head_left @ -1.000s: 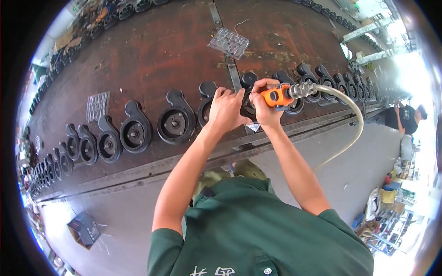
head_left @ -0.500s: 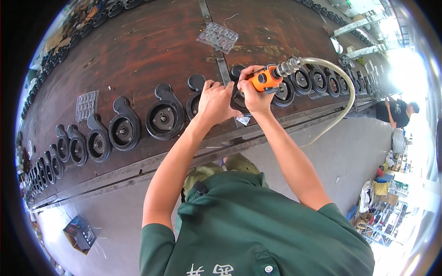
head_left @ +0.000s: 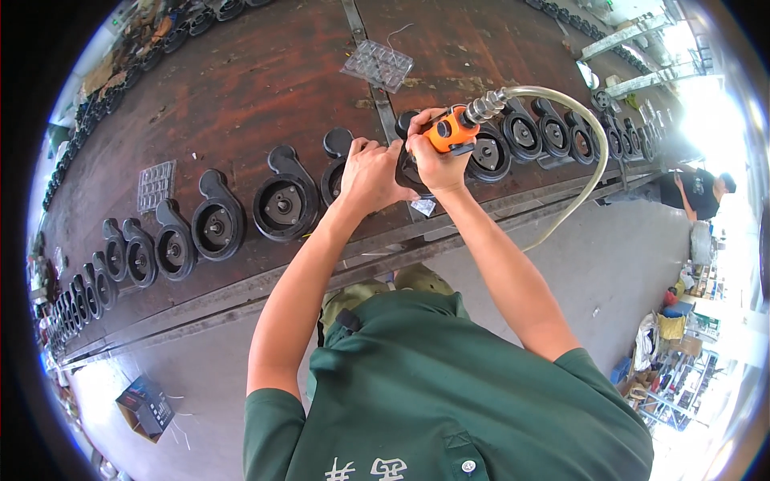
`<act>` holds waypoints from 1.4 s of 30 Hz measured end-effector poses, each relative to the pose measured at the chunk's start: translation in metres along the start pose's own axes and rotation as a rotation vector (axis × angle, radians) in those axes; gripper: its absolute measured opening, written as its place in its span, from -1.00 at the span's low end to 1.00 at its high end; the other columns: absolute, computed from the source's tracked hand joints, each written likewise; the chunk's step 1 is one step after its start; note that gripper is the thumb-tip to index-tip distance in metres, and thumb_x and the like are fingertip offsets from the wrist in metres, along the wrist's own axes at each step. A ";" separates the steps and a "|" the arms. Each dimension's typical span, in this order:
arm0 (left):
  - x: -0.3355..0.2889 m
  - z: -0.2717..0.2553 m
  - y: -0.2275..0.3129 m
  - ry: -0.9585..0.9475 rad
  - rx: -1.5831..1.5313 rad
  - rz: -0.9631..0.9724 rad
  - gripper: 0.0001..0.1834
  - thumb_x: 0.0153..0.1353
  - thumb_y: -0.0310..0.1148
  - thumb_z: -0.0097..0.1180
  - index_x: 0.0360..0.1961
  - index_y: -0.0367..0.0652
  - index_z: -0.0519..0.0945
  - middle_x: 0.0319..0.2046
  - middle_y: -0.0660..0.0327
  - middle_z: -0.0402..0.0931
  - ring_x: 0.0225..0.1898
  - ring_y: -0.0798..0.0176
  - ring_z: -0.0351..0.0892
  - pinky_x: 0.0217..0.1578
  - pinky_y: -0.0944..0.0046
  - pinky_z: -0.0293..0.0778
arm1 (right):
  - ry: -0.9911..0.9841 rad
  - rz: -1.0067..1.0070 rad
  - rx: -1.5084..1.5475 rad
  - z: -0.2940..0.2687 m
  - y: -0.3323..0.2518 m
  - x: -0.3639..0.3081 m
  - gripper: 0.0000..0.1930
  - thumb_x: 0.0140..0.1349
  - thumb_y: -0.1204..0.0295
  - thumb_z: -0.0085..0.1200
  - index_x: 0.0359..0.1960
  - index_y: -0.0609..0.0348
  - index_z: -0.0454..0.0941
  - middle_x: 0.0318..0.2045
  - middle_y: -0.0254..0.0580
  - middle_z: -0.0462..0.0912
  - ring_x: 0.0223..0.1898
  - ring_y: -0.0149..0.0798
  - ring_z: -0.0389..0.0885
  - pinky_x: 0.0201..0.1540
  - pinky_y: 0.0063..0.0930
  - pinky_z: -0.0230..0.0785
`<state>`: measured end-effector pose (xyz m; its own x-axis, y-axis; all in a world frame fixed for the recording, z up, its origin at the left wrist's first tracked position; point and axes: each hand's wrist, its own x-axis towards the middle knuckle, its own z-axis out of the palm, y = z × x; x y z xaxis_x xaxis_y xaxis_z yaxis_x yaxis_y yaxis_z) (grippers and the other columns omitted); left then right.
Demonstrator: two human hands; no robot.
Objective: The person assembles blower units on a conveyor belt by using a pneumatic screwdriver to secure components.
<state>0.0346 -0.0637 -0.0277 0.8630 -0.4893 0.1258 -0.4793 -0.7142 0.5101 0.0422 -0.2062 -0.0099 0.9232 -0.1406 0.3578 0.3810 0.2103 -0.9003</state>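
My right hand (head_left: 437, 160) is closed around an orange air-powered driver (head_left: 451, 130), its hose end tilted up to the right. The tool's tip is hidden behind the hand, over a black round housing (head_left: 410, 170). Against this housing's left side, my left hand (head_left: 374, 175) holds it between spread thumb and fingers; the contact is partly hidden. Left of my left hand stands another black housing (head_left: 333, 178) with a round lobe on top. Beyond it is a larger-looking one (head_left: 285, 204) with a metal shaft in its middle.
Similar black housings line the table's front edge both ways. A clear hose (head_left: 597, 152) arcs right from the driver. Clear plastic trays (head_left: 378, 66) lie on the worn brown table (head_left: 265, 72). An open box (head_left: 144, 409) sits on the floor; another person (head_left: 698, 192) is at far right.
The right hand and driver have shifted slightly left and up, the hose following. The left hand keeps nearly the same place. The whole view has shifted slightly.
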 end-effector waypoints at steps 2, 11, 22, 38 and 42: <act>0.000 0.000 0.000 -0.001 0.015 0.003 -0.15 -0.36 0.09 0.59 -0.07 -0.26 0.63 -0.33 0.01 0.67 -0.10 -0.03 0.60 0.24 -0.01 0.23 | 0.007 -0.004 0.023 0.005 -0.002 0.000 -0.78 0.05 0.73 0.13 -0.24 0.31 0.53 -0.37 -0.27 0.63 -0.35 -0.45 0.62 -0.24 -0.53 0.51; -0.002 -0.002 0.002 0.032 0.026 0.032 -0.16 -0.32 0.16 0.56 -0.12 -0.27 0.64 -0.34 0.02 0.66 -0.11 -0.01 0.60 0.23 0.03 0.25 | -0.079 -0.075 -0.108 0.000 -0.002 0.004 -0.77 0.07 0.74 0.10 -0.21 0.31 0.51 -0.38 -0.22 0.64 -0.40 -0.45 0.61 -0.34 -0.55 0.52; -0.007 0.011 0.003 0.131 0.076 0.007 0.15 -0.32 0.32 0.48 0.21 -0.32 0.51 -0.27 -0.04 0.67 -0.03 -0.03 0.61 0.30 0.02 0.20 | 0.020 -0.067 0.032 -0.009 -0.042 -0.011 -0.70 0.05 0.78 0.13 -0.16 0.29 0.51 -0.33 -0.21 0.64 -0.33 -0.42 0.64 -0.23 -0.55 0.52; -0.007 0.007 0.005 0.166 0.073 0.041 0.14 -0.33 0.28 0.51 0.20 -0.36 0.52 -0.31 -0.02 0.67 -0.08 0.00 0.63 0.29 0.01 0.22 | 0.064 -0.031 -0.080 -0.051 -0.029 -0.020 -0.71 0.11 0.76 -0.01 -0.12 0.26 0.43 -0.34 -0.15 0.58 -0.46 -0.36 0.57 -0.38 -0.49 0.48; -0.006 0.002 0.008 0.117 0.074 0.016 0.12 -0.29 0.28 0.49 0.21 -0.35 0.53 -0.23 -0.07 0.69 -0.05 -0.03 0.61 0.29 0.03 0.23 | 0.076 -0.033 -0.062 -0.051 -0.029 -0.022 -0.71 0.10 0.76 -0.01 -0.12 0.26 0.43 -0.35 -0.14 0.57 -0.47 -0.35 0.56 -0.38 -0.48 0.48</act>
<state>0.0248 -0.0675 -0.0263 0.8659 -0.4420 0.2344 -0.4998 -0.7437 0.4439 0.0086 -0.2586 -0.0047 0.9028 -0.2198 0.3697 0.4050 0.1448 -0.9028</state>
